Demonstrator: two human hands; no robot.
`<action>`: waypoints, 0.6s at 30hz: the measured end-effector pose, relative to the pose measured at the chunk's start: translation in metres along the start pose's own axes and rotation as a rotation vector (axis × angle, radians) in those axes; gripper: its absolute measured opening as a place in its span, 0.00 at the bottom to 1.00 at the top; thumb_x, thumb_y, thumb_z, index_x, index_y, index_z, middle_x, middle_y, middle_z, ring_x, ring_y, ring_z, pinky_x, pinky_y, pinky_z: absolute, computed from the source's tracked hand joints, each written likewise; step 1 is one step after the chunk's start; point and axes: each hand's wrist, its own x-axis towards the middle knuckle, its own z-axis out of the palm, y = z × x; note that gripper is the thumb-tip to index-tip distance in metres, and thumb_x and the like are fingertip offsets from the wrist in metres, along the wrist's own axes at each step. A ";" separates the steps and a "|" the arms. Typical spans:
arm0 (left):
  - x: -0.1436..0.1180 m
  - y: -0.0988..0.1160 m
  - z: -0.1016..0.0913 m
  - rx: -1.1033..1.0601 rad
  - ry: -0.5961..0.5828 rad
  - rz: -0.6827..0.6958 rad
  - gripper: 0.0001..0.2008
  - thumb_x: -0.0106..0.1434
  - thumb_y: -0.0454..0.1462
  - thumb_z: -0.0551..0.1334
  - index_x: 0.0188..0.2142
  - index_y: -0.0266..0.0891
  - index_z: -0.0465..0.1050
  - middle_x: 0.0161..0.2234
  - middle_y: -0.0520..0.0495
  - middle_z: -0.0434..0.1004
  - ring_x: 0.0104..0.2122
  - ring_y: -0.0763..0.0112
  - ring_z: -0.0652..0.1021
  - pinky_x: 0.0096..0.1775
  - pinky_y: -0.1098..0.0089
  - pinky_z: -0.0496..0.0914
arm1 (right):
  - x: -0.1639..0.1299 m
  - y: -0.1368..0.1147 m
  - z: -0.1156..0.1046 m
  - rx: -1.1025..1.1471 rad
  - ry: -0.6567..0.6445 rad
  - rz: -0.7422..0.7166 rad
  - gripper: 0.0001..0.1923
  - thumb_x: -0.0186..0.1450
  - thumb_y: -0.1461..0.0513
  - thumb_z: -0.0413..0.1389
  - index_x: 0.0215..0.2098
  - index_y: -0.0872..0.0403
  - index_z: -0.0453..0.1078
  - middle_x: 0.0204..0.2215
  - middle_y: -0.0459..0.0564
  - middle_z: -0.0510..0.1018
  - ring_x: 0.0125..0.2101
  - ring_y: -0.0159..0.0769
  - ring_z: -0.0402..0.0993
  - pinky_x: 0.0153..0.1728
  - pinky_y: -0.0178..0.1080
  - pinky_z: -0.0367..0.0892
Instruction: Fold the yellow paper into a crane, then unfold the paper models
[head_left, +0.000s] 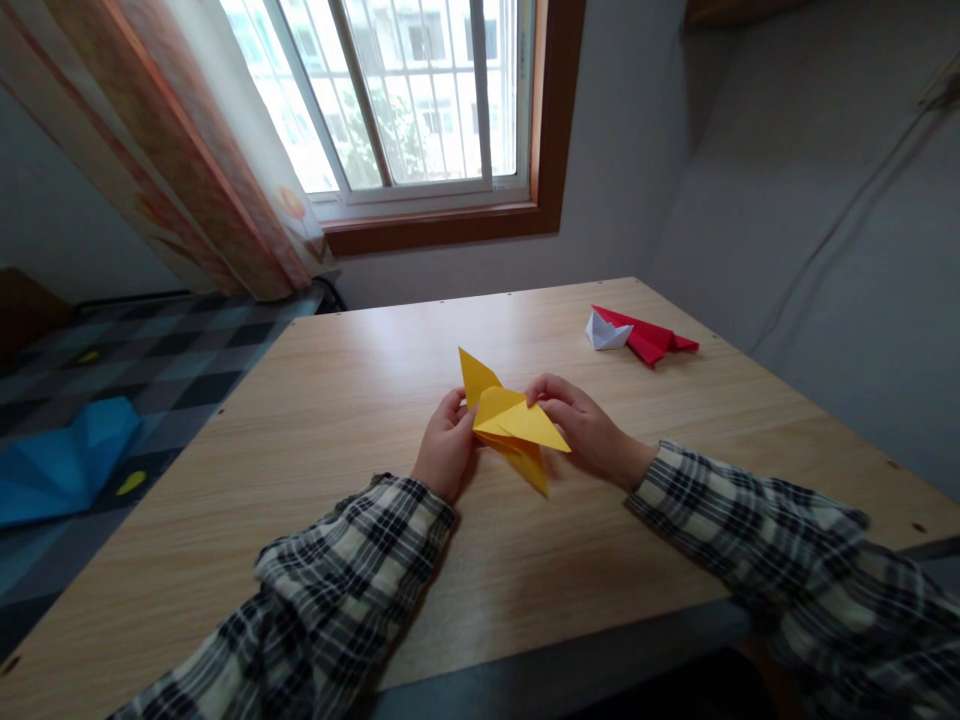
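A folded piece of yellow paper (510,415) with several pointed flaps is held just above the middle of the table. My left hand (446,440) pinches its left side, thumb on the near face. On the other side, my right hand (581,425) grips the upper right edge between thumb and fingers. One yellow point rises at the upper left, one sticks out to the right and another hangs toward the lower right. The fingertips behind the paper are partly hidden.
On the wooden table (337,400), a white paper boat (606,332) stands against a red paper plane (652,338) at the back right. Blue folded paper (67,460) lies on the checked bedding (37,375) at left. A window and curtain are beyond.
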 end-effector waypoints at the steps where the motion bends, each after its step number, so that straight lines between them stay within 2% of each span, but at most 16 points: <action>1: 0.000 0.000 0.000 -0.007 0.015 0.001 0.20 0.55 0.40 0.73 0.44 0.37 0.71 0.34 0.50 0.81 0.30 0.72 0.79 0.34 0.73 0.72 | 0.000 -0.001 0.000 -0.023 -0.025 -0.003 0.05 0.65 0.61 0.51 0.33 0.52 0.68 0.29 0.44 0.72 0.32 0.34 0.68 0.34 0.38 0.66; 3: 0.000 0.000 0.000 -0.008 0.026 0.009 0.20 0.54 0.40 0.73 0.44 0.37 0.71 0.34 0.50 0.81 0.30 0.72 0.79 0.34 0.73 0.71 | 0.001 -0.001 -0.001 -0.079 -0.061 -0.008 0.10 0.67 0.59 0.51 0.29 0.53 0.68 0.28 0.45 0.71 0.32 0.34 0.68 0.36 0.39 0.66; 5: 0.000 0.000 0.000 -0.002 0.024 0.014 0.20 0.55 0.41 0.73 0.44 0.37 0.71 0.34 0.49 0.81 0.30 0.71 0.79 0.35 0.72 0.71 | 0.002 0.000 0.000 -0.096 -0.062 -0.007 0.10 0.66 0.57 0.56 0.28 0.53 0.67 0.28 0.45 0.71 0.31 0.33 0.67 0.36 0.39 0.66; 7: -0.001 0.002 0.000 0.018 0.027 0.006 0.23 0.56 0.42 0.72 0.47 0.37 0.69 0.33 0.48 0.81 0.29 0.70 0.79 0.34 0.72 0.71 | 0.002 0.003 0.001 -0.040 -0.030 -0.003 0.09 0.61 0.58 0.63 0.34 0.52 0.67 0.30 0.43 0.71 0.32 0.33 0.68 0.35 0.38 0.67; 10: -0.003 0.006 0.000 0.066 0.068 -0.008 0.34 0.56 0.41 0.72 0.58 0.37 0.62 0.30 0.48 0.81 0.27 0.68 0.79 0.32 0.70 0.72 | 0.002 0.007 0.002 0.036 -0.002 0.009 0.20 0.60 0.61 0.64 0.48 0.49 0.67 0.31 0.41 0.70 0.32 0.32 0.69 0.37 0.37 0.69; 12: -0.004 0.009 0.000 0.079 0.108 -0.003 0.41 0.58 0.40 0.71 0.65 0.36 0.54 0.30 0.47 0.81 0.28 0.67 0.80 0.32 0.69 0.72 | 0.002 0.009 0.002 0.025 -0.009 0.010 0.23 0.60 0.62 0.64 0.53 0.48 0.67 0.31 0.42 0.70 0.32 0.32 0.70 0.38 0.38 0.70; 15: -0.005 0.012 0.002 0.080 0.154 0.026 0.43 0.60 0.38 0.68 0.69 0.38 0.47 0.30 0.48 0.80 0.27 0.68 0.79 0.31 0.70 0.72 | 0.002 0.010 0.002 0.025 -0.037 -0.011 0.18 0.60 0.62 0.64 0.49 0.50 0.71 0.38 0.46 0.75 0.37 0.34 0.73 0.43 0.41 0.71; 18: -0.005 0.012 0.001 0.109 0.170 0.049 0.39 0.62 0.36 0.65 0.69 0.44 0.51 0.29 0.51 0.79 0.25 0.71 0.77 0.30 0.71 0.72 | 0.002 0.009 0.002 0.045 -0.072 -0.013 0.10 0.62 0.60 0.63 0.42 0.51 0.73 0.39 0.48 0.78 0.40 0.36 0.74 0.45 0.42 0.71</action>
